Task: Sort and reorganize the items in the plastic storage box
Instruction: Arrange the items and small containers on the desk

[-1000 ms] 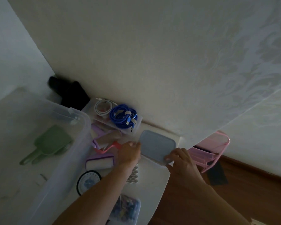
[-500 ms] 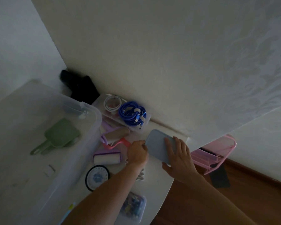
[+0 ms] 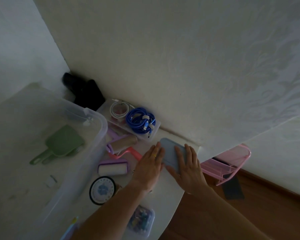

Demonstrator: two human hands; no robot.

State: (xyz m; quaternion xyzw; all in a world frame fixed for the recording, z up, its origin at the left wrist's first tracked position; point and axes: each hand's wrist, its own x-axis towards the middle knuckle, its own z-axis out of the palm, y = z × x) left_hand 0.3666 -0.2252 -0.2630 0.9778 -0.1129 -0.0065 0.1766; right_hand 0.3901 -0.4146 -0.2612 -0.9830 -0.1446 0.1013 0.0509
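Observation:
A grey-blue lid lies on a small container near the white table's far right corner. My right hand presses flat on it with straight fingers. My left hand lies flat against its left edge. The big clear plastic storage box stands at the left with a green dustpan set inside. A clear tray by the wall holds a blue cable coil and a white cable coil.
Between the box and my hands lie lint rollers: a purple one, a pink-handled one. A round black-rimmed disc and a small clear box of colourful bits sit nearer me. A pink rack stands off the table's right edge. A black object fills the corner.
Both hands went from holding the lid's edges with curled fingers to lying flat, the right on top of it and the left against its side. The view shifted right.

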